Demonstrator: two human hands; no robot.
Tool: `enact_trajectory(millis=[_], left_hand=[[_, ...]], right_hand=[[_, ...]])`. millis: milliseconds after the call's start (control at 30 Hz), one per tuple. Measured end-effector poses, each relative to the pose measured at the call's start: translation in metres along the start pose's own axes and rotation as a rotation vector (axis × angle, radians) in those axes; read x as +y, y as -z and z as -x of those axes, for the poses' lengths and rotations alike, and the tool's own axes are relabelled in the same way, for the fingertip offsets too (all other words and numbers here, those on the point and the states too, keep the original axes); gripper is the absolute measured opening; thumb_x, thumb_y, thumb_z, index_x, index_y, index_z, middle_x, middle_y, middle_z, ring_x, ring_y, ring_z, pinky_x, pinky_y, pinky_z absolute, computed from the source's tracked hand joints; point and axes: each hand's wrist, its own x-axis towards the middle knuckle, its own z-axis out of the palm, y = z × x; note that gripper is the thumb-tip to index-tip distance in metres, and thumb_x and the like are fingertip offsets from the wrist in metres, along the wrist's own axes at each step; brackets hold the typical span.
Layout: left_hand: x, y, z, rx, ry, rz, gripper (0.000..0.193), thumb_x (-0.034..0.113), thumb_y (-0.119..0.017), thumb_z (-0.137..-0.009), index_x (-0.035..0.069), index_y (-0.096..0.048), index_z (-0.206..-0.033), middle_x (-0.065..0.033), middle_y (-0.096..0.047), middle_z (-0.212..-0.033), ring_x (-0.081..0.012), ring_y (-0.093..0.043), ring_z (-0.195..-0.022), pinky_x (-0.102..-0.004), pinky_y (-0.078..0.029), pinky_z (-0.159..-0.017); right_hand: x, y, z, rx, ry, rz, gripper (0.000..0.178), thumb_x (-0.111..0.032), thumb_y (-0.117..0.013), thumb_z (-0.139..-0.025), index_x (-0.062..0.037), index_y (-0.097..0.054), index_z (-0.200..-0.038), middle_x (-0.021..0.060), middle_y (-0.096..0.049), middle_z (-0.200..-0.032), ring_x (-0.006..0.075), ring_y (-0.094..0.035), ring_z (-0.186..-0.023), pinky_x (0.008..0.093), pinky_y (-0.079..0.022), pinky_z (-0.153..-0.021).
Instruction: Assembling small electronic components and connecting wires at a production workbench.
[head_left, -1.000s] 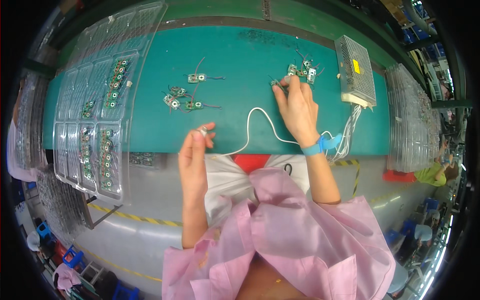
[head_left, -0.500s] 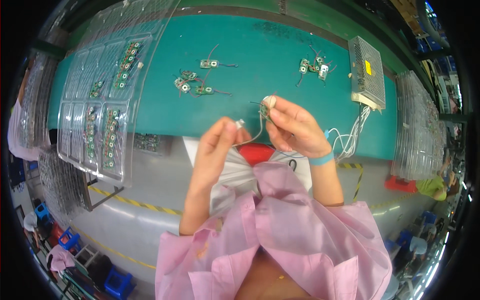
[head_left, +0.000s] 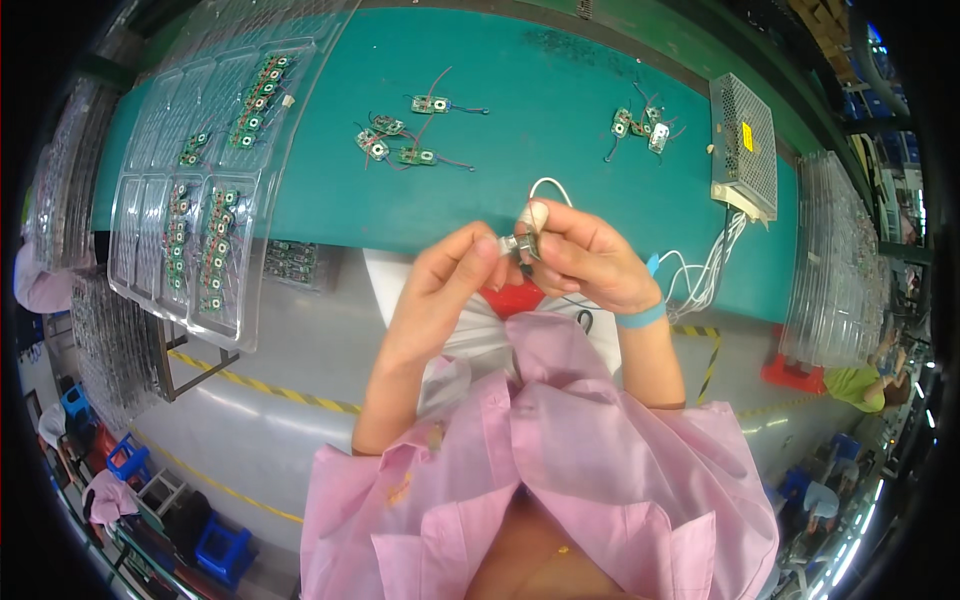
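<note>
Above my lap, at the near edge of the green bench, my two hands meet. My right hand point(head_left: 592, 258) pinches a small green circuit board point(head_left: 529, 247); a pale finger cot covers one fingertip and a blue strap circles the wrist. Between the thumb and fingers of my left hand point(head_left: 450, 278) is a white cable plug point(head_left: 508, 243), its end against the board's left side. Whether it is seated in the board I cannot tell. A white cable point(head_left: 550, 184) loops up behind the right fingers.
Wired circuit boards lie in groups on the bench point(head_left: 330, 190), some left of centre point(head_left: 418, 157), others on the right point(head_left: 640, 128). A clear compartment tray point(head_left: 190, 320) with boards juts over the left edge. At right stands a perforated metal power supply point(head_left: 745, 130) with white cables point(head_left: 725, 250).
My left hand has brought the plug up and right to the circuit board. The cable between my hands has swung up behind the right fingers. The view has shifted slightly.
</note>
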Motion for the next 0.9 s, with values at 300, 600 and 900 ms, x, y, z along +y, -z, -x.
enact_trajectory(millis=[300, 600, 900], left_hand=[[-0.001, 0.002, 0.000, -0.036, 0.029, -0.011, 0.025, 0.021, -0.044, -0.096, 0.008, -0.051, -0.076, 0.0007, -0.050, -0.070, -0.0092, -0.049, -0.073, -0.0201, -0.037, -0.068], [-0.001, 0.004, -0.001, -0.057, 0.039, 0.010, 0.027, 0.021, -0.044, -0.096, 0.008, -0.050, -0.073, 0.0007, -0.049, -0.069, -0.0085, -0.046, -0.070, -0.0197, -0.035, -0.066], [-0.002, 0.009, -0.002, -0.095, 0.038, -0.003, 0.027, 0.020, -0.045, -0.096, 0.008, -0.050, -0.073, 0.0005, -0.050, -0.068, -0.0081, -0.043, -0.068, -0.0192, -0.034, -0.065]], right_hand=[[-0.003, 0.002, -0.001, -0.060, -0.012, 0.030, 0.018, -0.010, -0.052, -0.091, -0.0007, -0.051, -0.106, -0.0007, -0.047, -0.069, 0.0056, -0.031, -0.050, 0.0182, -0.027, -0.046], [-0.003, 0.008, -0.001, -0.059, -0.016, 0.091, 0.018, -0.010, -0.056, -0.089, -0.0006, -0.052, -0.104, 0.0006, -0.050, -0.074, 0.0058, -0.033, -0.053, 0.0173, -0.028, -0.047], [-0.013, 0.004, -0.002, -0.071, -0.051, 0.178, 0.018, -0.009, -0.058, -0.088, -0.0003, -0.053, -0.102, 0.0020, -0.051, -0.077, 0.0066, -0.035, -0.055, 0.0172, -0.029, -0.047]])
